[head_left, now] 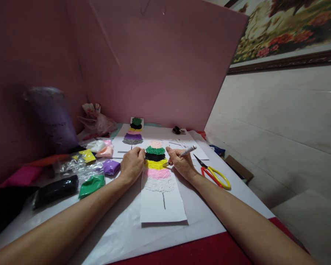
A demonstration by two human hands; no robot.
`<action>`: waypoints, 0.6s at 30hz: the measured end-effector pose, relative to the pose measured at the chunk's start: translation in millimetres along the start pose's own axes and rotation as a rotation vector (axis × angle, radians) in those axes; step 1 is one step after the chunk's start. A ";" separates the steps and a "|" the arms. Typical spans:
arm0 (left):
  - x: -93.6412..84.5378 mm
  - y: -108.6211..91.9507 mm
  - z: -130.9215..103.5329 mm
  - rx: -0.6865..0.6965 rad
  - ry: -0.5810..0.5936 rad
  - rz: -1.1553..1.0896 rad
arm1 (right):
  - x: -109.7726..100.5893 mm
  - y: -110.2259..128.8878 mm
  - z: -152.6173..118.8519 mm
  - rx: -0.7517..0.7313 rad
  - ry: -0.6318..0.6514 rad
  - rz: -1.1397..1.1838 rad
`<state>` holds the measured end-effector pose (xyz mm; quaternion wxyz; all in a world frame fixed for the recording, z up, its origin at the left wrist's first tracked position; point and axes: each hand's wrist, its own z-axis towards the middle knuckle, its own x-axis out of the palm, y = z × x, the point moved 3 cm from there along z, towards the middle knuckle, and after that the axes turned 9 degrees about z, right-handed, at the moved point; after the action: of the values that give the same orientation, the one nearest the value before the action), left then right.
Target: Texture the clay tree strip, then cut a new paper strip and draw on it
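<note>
A white card lies before me, bearing textured clay bands in peach, green, black, yellow, pink and white above a dark drawn stem. My left hand rests closed at the card's left edge, its fingertips by the black band; whether it pinches the edge is too small to tell. My right hand is closed round a small fork-like tool with a striped handle. The prongs touch the right part of the yellow band. Beyond, a similar banded picture lies on white paper.
Scissors with red and yellow handles lie right of my right hand. Bagged clay, including green, black and purple, covers the left side. A purple cylinder stands behind. A pink panel rises at the back.
</note>
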<state>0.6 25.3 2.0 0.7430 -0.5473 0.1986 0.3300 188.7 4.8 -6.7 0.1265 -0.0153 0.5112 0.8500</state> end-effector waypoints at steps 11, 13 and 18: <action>-1.1 -4.0 -2.6 -0.022 0.057 0.161 | -0.9 -1.6 1.9 0.015 0.001 -0.028; -1.0 -4.0 -2.4 -0.031 0.067 0.176 | -0.4 -1.4 2.1 0.020 0.007 -0.036; -2.1 -5.2 -2.4 -0.040 0.074 0.180 | -0.1 -0.9 3.2 -0.009 0.019 -0.082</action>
<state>2.9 21.5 6.1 0.6913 -0.5540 0.2678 0.3788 189.3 7.9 -5.9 0.1561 -0.0449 0.5074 0.8462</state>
